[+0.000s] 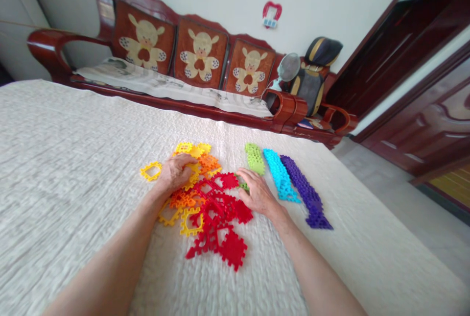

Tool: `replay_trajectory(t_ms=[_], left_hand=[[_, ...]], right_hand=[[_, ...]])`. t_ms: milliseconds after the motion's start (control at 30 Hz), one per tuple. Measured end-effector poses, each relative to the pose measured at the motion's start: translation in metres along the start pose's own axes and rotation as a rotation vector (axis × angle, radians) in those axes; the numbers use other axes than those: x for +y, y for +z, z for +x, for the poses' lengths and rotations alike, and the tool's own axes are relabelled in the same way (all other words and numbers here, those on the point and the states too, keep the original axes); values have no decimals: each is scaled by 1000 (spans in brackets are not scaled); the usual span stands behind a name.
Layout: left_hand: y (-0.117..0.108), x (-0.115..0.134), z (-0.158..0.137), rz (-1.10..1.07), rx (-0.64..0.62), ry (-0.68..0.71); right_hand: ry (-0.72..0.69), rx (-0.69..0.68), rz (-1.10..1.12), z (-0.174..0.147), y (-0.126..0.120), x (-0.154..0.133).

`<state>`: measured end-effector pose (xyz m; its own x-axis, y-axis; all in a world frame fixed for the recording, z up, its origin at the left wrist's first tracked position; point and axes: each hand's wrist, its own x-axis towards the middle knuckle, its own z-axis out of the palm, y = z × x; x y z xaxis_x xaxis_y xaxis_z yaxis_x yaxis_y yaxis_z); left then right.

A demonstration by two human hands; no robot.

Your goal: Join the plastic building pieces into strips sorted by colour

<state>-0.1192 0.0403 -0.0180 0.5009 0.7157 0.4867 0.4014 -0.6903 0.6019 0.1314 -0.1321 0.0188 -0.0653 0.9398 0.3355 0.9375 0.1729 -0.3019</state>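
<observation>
A loose pile of flat plastic interlocking tiles with notched edges lies in front of me. My left hand (176,173) rests on its left side, fingers stretched over the yellow tiles (194,178). My right hand (256,192) is at the pile's right edge, with thumb and fingers around a small green tile (243,185), partly hidden by them. Red tiles (220,206) spread between and below the hands. Orange tiles (209,164) lie beyond and beneath the left hand. One yellow tile (151,171) sits apart at the left.
Right of the pile stand sorted rows: light green tiles (254,158), blue tiles (279,174) and purple tiles (304,191). All lie on a white quilted cloth (91,159). Behind the table is a wooden sofa (55,54) with bear cushions (200,54); a small fan (289,67) stands by its right arm.
</observation>
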Motion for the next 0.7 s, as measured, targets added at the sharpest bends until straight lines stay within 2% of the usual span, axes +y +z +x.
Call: replay_trajectory(t_ms=[133, 433, 600, 700], left_hand=[[-2, 3, 1, 1, -7, 24], [-7, 9, 1, 24, -23, 19], [-4, 3, 1, 22, -28, 13], [-1, -1, 1, 2, -16, 14]], right_hand=[[4, 14, 36, 0, 0, -2], [-73, 192, 49, -1, -4, -9], [22, 310, -83, 0, -9, 11], [86, 332, -175, -2, -15, 26]])
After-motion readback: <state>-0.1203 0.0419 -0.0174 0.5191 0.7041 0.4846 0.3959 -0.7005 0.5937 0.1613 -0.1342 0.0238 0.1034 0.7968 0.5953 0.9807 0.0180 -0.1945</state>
